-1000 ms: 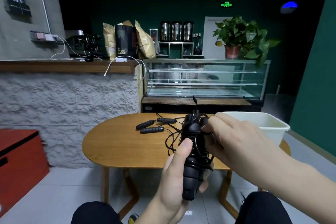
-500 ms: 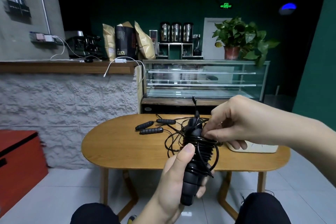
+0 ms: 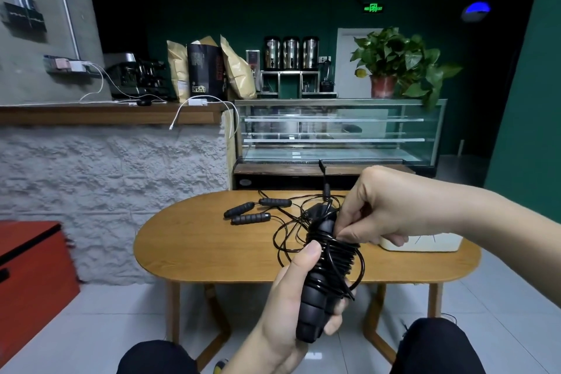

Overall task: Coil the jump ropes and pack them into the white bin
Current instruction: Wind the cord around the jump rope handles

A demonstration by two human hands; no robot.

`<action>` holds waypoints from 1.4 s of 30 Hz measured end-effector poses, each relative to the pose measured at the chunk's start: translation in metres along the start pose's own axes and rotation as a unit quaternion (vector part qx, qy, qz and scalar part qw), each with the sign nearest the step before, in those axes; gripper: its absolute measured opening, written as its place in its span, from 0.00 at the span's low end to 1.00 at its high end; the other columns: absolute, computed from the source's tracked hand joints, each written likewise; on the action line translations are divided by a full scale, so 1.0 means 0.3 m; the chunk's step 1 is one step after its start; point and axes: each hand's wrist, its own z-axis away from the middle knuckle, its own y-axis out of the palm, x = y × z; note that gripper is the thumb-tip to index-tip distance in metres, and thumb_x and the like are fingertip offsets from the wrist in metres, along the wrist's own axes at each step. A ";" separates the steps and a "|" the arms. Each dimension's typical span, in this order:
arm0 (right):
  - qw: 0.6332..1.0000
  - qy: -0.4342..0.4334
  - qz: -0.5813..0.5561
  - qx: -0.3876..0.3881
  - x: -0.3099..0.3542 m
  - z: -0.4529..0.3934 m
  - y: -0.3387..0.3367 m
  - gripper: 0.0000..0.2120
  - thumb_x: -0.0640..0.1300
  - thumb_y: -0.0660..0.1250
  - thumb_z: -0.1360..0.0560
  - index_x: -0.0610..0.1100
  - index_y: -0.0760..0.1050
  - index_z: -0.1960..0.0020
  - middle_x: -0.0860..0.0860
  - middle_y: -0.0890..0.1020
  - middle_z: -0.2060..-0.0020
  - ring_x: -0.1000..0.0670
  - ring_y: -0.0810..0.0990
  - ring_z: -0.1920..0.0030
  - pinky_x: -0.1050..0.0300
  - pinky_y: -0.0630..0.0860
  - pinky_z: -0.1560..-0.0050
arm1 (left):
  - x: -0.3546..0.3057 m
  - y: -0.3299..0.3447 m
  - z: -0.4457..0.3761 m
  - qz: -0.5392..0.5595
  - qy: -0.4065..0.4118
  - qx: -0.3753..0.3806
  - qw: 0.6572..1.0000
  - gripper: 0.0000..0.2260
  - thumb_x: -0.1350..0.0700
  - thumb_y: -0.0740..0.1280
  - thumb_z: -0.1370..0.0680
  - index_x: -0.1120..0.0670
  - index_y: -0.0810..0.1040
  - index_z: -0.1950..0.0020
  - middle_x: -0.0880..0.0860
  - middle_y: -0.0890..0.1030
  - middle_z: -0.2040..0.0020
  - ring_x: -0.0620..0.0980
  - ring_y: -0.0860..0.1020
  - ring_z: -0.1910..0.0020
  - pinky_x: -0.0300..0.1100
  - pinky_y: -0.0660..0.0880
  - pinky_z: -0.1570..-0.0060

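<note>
Left hand [image 3: 291, 310] gripping black handles [image 3: 318, 291], right hand [image 3: 382, 209] pinching the cord [image 3: 343, 255], oval wooden surface [image 3: 206, 249], white bin [image 3: 425, 243], dark green room

The jump rope handles [image 3: 315, 291] and the thin cord [image 3: 359, 264] wound around them are showing glossy black. Three more handles [image 3: 250, 218] are lying matte black on the oval table [image 3: 206, 249], which is showing warm honey-brown wood with fine grain. The bin [image 3: 425, 242] is showing white. The cabinet [image 3: 27, 276] is showing red with a black stripe. The stone wall [image 3: 106, 191] is looking pale grey and rough.
</note>
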 end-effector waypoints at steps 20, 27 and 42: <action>0.980 0.006 -0.036 -0.195 0.039 0.062 0.069 0.04 0.43 0.65 0.25 0.46 0.72 0.57 0.46 0.81 0.74 0.50 0.74 0.83 0.63 0.71 0.74 | 0.027 -0.001 -0.012 0.054 0.080 0.037 0.995 0.32 0.36 0.77 0.32 0.60 0.83 0.41 0.66 0.80 0.50 0.55 0.79 0.60 0.43 0.76 0.63; 0.916 0.032 -0.236 -0.323 -0.004 -0.017 0.160 0.04 0.38 0.64 0.26 0.40 0.73 0.60 0.44 0.75 0.79 0.47 0.69 0.84 0.64 0.64 0.78 | 0.013 -0.016 -0.018 0.099 0.098 0.048 0.989 0.32 0.38 0.78 0.33 0.61 0.83 0.39 0.66 0.81 0.48 0.54 0.79 0.60 0.41 0.77 0.64; 0.866 -0.255 0.401 -0.156 -0.207 -0.147 0.016 0.21 0.37 0.72 0.29 0.52 0.81 0.38 0.53 0.75 0.53 0.53 0.69 0.67 0.58 0.63 0.76 | -0.032 -0.185 -0.206 0.002 -0.048 0.013 0.999 0.29 0.36 0.73 0.28 0.60 0.82 0.41 0.66 0.80 0.52 0.53 0.78 0.63 0.40 0.75 0.67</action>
